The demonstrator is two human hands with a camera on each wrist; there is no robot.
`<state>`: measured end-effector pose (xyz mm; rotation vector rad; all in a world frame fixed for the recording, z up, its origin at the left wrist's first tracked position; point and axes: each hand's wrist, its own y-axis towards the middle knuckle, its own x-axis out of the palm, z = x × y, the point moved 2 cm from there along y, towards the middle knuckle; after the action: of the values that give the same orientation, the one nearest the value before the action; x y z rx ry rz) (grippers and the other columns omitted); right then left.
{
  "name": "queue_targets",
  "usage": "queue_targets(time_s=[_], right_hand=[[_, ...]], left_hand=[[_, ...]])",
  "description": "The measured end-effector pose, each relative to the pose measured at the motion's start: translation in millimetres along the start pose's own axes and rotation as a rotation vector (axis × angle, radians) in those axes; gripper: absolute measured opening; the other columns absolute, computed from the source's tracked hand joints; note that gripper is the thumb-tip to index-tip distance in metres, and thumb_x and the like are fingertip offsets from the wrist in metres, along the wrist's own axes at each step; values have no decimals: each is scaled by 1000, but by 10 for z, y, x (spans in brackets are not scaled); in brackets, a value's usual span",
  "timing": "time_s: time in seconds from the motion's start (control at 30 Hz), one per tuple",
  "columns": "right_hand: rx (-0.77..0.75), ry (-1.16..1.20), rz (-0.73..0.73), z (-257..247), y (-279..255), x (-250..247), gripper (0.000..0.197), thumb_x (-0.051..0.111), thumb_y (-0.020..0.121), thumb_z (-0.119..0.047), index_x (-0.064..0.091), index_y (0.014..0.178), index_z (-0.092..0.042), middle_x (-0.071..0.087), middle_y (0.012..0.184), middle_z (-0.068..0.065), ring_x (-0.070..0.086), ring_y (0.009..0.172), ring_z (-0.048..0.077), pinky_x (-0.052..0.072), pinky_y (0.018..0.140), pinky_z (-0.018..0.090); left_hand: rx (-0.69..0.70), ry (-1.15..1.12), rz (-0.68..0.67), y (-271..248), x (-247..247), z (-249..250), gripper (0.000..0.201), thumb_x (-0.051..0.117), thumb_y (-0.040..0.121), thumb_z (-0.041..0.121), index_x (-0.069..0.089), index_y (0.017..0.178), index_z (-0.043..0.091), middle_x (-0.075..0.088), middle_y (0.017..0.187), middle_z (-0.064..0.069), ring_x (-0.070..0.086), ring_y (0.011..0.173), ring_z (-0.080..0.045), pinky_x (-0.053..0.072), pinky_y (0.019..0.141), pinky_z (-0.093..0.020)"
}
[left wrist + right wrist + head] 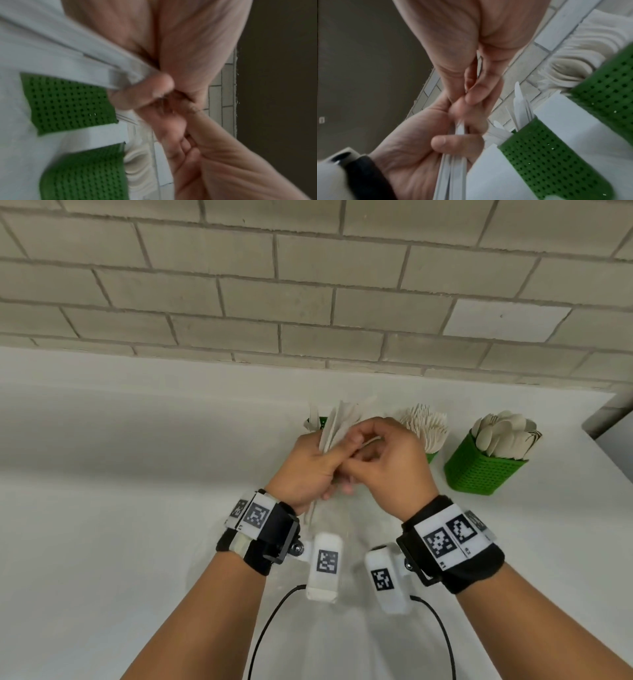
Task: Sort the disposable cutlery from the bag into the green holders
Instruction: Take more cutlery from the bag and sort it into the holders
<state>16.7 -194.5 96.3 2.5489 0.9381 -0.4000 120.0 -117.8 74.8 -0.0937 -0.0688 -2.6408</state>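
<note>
Pale knives [337,421] gripped between both curled hands [346,460].

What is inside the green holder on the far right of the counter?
The rightmost green holder holds pale disposable spoons, bowls upward and crowded above the rim. Their handles and the holder's bottom are hidden by its perforated wall.

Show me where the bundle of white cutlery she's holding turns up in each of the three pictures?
Head view: the bundle fans up from the left hand, centre of picture.
Left wrist view: blurred pale strips run from upper left to the fingers.
Right wrist view: handles sit low centre, in the left hand; the right hand meets it.
Shared landmark: the green holder beside the bundle.
</note>
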Motion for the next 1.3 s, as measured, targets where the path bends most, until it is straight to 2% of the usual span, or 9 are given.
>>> queue_targets(time_s=[0.13,0.43,0.67,0.73,0.83,0.9,1.03,1.17,1.3], right_hand=[[136,-187,-291,119,-70,83,66,89,63,-37,55,118,-22,54,90,-6,50,68,5,42,63,22],[-42,-258,31,-118,688,27,29,78,78,-29,69,104,-23,67,78,-8,59,63,2,46,63,16],[54,-449,-230,155,835,128,17,73,77,-18,64,63,-18,64,53,-4,63,54,11,48,62,24],[30,-427,-198,157,821,136,8,76,75,-18,68,77,-17,69,65,-2,65,64,13,48,66,23],[-87,-361,-6,154,824,137,38,75,77,-12,66,114,-14,66,91,1,63,74,14,43,68,15],[-238,-378,41,166,807,180,40,69,80,-5,64,119,-12,60,100,5,61,75,16,45,72,14],[-355,-490,-56,282,799,245,20,60,89,-3,73,104,-4,67,98,10,63,82,26,53,80,39],[-346,-449,35,229,772,153,17,64,91,-16,72,102,-7,62,96,7,60,80,21,49,76,30],[-260,-299,14,138,494,34,13,58,92,-14,69,97,-17,61,86,-5,54,71,4,42,69,17]], left_hand=[[40,-45,394,197,-240,62,43,57,96,43,50,62,17,43,45,5,40,40,-14,35,49,-27],[277,52,204,678,-27,724,49,52,99,40,43,58,13,38,56,-7,39,58,-20,39,58,-22],[90,192,125,910,-174,369,34,68,88,42,68,92,8,71,89,-12,69,89,-22,55,92,-40],[86,211,138,917,-243,300,35,68,87,44,67,101,12,73,100,-8,68,98,-17,52,94,-34],[47,107,166,901,-293,306,36,52,98,43,66,110,12,73,107,-1,68,103,-10,48,99,-31],[40,57,165,893,-331,320,37,42,104,34,68,111,9,73,109,-5,68,104,-12,47,100,-29],[50,222,149,831,-407,280,31,42,103,15,70,113,5,68,121,-6,63,112,-12,46,97,-20],[142,408,182,663,-479,308,22,50,99,11,71,108,10,69,115,-4,62,108,-10,45,101,-23],[180,391,317,161,-678,356,21,51,90,0,68,93,13,71,93,1,66,84,-12,49,77,-20]])
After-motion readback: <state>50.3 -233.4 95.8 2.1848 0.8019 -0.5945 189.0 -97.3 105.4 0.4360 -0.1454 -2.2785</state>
